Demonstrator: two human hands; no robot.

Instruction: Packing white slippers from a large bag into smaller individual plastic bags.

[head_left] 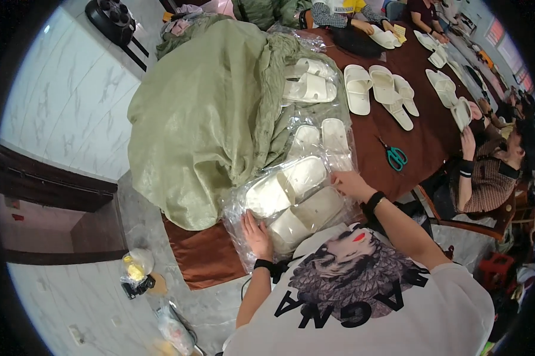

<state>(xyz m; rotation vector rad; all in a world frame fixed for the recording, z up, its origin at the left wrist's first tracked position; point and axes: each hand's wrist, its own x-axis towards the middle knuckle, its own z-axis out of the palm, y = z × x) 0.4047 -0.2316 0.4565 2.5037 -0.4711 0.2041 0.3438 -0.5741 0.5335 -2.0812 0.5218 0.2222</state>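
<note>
A pair of cream-white slippers [308, 215] lies inside a clear plastic bag [236, 228] at the table's near edge, right in front of me. My left hand [257, 237] rests on the bag's left side, its fingers stretched out flat. At the bag's right end my right hand [353, 185] has its fingers closed, seemingly pinching the plastic edge. Just beyond, a second pair of bagged slippers [335, 135] lies partly under the first bag's far edge. Another bagged pair [312, 88] sits farther back on green sack cloth.
A big green woven sack [199, 118] covers the table's left side. Teal-handled scissors [396, 158] and several loose slippers [356, 89] lie on the brown tablecloth [371, 145]. A co-worker [487, 172] sits at the right; others handle slippers at the far end.
</note>
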